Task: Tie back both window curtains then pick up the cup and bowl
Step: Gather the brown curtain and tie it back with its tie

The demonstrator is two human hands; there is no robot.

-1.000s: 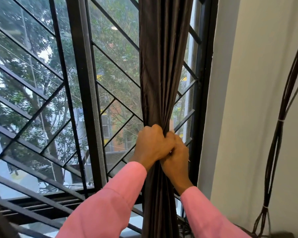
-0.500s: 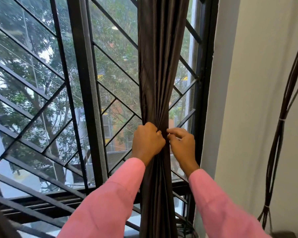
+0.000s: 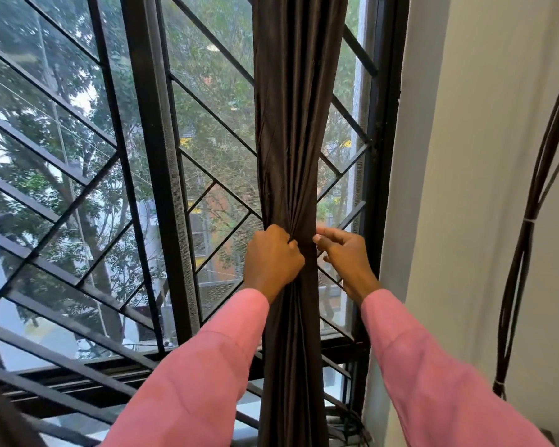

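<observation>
Early going: curtain (image 3: 291,124) bunched, clenched in left hand (image 3: 273,256); right hand (image 3: 347,253) curled at its edge, grasp unclear. Not tied yet; cup, bowl unseen.

support: window sill (image 3: 88,371), dark metal rails | above it: diagonal-bar grille (image 3: 207,107) | curtain (image 3: 292,124) hangs gathered, crossing sill front | blurred dark cables (image 3: 346,424) at sill's right end
</observation>
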